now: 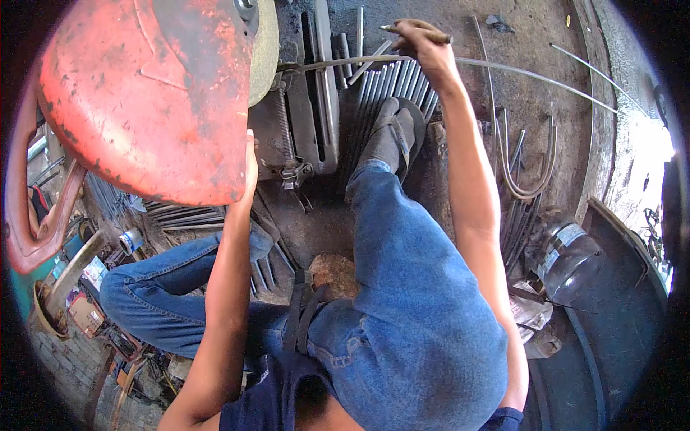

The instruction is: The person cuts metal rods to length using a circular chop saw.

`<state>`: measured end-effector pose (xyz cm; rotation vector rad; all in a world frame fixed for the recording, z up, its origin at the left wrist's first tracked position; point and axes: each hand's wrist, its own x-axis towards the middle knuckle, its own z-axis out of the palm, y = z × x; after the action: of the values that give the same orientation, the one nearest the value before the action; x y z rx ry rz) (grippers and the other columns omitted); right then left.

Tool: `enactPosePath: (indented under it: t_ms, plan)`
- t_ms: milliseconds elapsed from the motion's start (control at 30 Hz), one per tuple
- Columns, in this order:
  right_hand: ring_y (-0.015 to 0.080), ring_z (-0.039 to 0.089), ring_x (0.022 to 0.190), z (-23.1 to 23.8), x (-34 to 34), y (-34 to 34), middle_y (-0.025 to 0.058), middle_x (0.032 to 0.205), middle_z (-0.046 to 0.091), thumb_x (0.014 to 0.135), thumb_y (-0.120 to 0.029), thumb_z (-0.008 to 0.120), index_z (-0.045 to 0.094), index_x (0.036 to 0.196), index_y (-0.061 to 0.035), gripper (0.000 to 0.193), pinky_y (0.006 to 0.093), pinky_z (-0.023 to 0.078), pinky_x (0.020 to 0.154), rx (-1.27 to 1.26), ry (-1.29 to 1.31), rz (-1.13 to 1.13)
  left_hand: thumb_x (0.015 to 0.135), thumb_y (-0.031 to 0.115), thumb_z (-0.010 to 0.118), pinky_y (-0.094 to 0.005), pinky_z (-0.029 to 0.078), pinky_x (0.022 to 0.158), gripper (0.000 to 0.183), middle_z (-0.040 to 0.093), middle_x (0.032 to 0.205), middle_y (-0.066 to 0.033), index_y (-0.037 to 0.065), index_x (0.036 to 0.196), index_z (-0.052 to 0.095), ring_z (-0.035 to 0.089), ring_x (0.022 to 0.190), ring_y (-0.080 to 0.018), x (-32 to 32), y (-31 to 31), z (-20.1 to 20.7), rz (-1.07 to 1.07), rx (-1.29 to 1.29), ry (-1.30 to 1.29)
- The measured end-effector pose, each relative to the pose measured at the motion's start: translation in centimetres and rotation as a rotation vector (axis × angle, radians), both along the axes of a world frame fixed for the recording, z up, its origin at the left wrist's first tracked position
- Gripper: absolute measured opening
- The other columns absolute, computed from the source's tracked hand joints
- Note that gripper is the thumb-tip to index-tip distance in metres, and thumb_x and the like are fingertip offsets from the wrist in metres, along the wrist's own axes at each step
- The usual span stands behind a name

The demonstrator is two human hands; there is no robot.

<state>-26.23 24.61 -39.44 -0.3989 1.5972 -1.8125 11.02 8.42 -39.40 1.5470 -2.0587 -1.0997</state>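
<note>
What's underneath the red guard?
Part of the pale disc shows past the guard at right, with part of your left hand lower down. The guard covers the rest of both, so what your hidden fingers touch can't be seen.

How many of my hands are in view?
2: the right hand, holding a slim pen-like tool, near the top; the left hand, at the edge of the red cover, partly hidden.

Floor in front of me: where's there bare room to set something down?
One bare patch of floor lies between the machine's clamp and the round brown block, left of the right leg. Another sits nearer than the long curved strip, right of the U-shaped rod. It's crowded around the sandaled foot, where metal rods lie side by side.
</note>
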Motion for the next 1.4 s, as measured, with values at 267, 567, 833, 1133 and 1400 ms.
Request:
enactPosePath:
  t_ms: [267,567,833,1133,1400]
  plan:
    - [0.0151,0.065,0.077,-4.9,1.3,-2.3,0.0091,0.087,0.07,0.088,-0.031,0.067,0.066,0.098,0.0035,0.036,0.0287,0.051,0.072,0.253,0.303,0.046,0.093,0.014,0.058,-0.0299,0.049,0.075,0.021,0.068,0.089,-0.0093,-0.002,0.103,0.065,0.062,0.079,-0.0166,-2.3,2.3,3.6,-0.18,-0.379,-0.052]
    - [0.0368,0.067,0.083,-6.4,1.1,-3.2,0.0225,0.086,0.068,0.082,-0.034,0.068,0.065,0.095,0.0012,0.037,0.0424,0.052,0.077,0.423,0.69,0.087,0.079,0.0,0.067,-0.0373,0.048,0.069,0.013,0.063,0.08,-0.0106,0.002,0.091,0.066,0.061,0.074,-0.0274,-8.8,8.9,6.1,-0.656,-0.35,0.234]
    - [0.0398,0.064,0.067,-8.7,2.6,-2.5,0.0184,0.073,0.065,0.081,-0.019,0.069,0.051,0.093,-0.0054,0.026,0.0448,0.052,0.056,0.229,1.059,-0.014,0.078,0.001,0.067,-0.0381,0.048,0.071,0.014,0.065,0.081,-0.01,0.001,0.091,0.066,0.062,0.075,-0.027,-6.7,10.0,4.7,-0.717,-0.312,0.189]
    - [0.0359,0.067,0.072,-7.9,3.0,-2.7,0.0166,0.082,0.067,0.083,-0.02,0.069,0.056,0.095,-0.0061,0.023,0.0403,0.054,0.063,0.201,0.933,-0.137,0.077,0.001,0.067,-0.0383,0.048,0.071,0.013,0.065,0.081,-0.0105,0.001,0.09,0.066,0.062,0.076,-0.0276,-6.9,10.0,4.5,-0.692,-0.32,0.183]
    - [0.0191,0.068,0.077,-6.6,0.6,-1.8,0.0145,0.082,0.071,0.076,-0.03,0.074,0.069,0.092,0.0042,0.038,0.0332,0.053,0.074,0.278,0.402,0.078,0.079,0.002,0.067,-0.0374,0.049,0.068,0.015,0.064,0.082,-0.0119,0.001,0.094,0.065,0.062,0.075,-0.0274,-6.0,12.1,3.9,-0.794,-0.243,0.204]
